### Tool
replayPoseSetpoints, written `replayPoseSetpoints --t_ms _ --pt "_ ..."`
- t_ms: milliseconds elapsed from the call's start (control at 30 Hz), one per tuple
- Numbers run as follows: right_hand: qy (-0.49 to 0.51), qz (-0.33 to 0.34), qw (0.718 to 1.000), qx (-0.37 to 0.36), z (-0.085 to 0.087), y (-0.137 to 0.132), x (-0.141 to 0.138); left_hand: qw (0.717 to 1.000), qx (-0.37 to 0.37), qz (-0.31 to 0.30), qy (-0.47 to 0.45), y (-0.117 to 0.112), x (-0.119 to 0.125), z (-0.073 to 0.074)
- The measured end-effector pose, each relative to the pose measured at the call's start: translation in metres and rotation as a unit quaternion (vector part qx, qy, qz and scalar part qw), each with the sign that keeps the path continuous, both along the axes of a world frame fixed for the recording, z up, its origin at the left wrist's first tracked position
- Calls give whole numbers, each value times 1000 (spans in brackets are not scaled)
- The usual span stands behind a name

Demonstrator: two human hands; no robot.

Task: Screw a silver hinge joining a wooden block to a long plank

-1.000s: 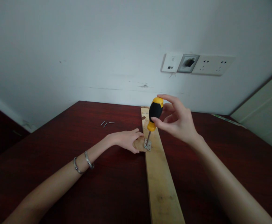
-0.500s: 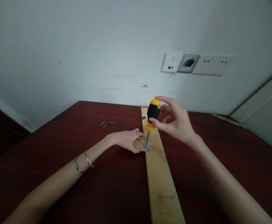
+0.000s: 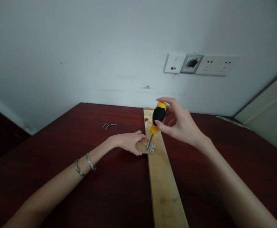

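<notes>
A long pale wooden plank (image 3: pixel 163 186) lies on the dark red table (image 3: pixel 81 177), running away from me. A small metal hinge (image 3: pixel 151 147) sits on the plank's left edge, joining a small piece of wood (image 3: pixel 141 146). My left hand (image 3: pixel 127 142) grips that small piece beside the hinge, fingers curled on it. My right hand (image 3: pixel 177 122) pinches the black and yellow handle of a screwdriver (image 3: pixel 157 116), which stands nearly upright with its tip on the hinge.
Three loose screws (image 3: pixel 108 125) lie on the table to the far left of the plank. The white wall behind carries a row of sockets (image 3: pixel 200 65). A pale cabinet (image 3: pixel 269 117) stands at the right.
The screwdriver handle leaned slightly left and back right while my right fingers shifted round it. The tip has stayed on the hinge. My left hand has not moved.
</notes>
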State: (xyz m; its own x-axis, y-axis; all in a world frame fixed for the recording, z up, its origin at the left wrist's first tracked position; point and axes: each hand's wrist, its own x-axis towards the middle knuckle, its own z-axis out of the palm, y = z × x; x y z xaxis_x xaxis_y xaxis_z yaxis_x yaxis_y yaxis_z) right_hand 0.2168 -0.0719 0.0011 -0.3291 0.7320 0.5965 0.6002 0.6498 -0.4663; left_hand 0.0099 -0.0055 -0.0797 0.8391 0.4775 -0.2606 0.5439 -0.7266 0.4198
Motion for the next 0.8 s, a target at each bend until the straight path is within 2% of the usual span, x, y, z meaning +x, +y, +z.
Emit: replayPoseSetpoints --t_ms 133,267,467,800 --pt "-43 -12 999 12 4 -4 1 1000 4 3 -2 1 0 -2" --pt "-31 -20 999 10 4 -2 -1 1000 9 13 9 0 0 -1" --pt "-30 -29 998 52 6 0 -2 1000 1 17 19 -3 0 4" --pt "-67 -25 997 39 13 -6 -2 999 -7 -18 32 8 5 10"
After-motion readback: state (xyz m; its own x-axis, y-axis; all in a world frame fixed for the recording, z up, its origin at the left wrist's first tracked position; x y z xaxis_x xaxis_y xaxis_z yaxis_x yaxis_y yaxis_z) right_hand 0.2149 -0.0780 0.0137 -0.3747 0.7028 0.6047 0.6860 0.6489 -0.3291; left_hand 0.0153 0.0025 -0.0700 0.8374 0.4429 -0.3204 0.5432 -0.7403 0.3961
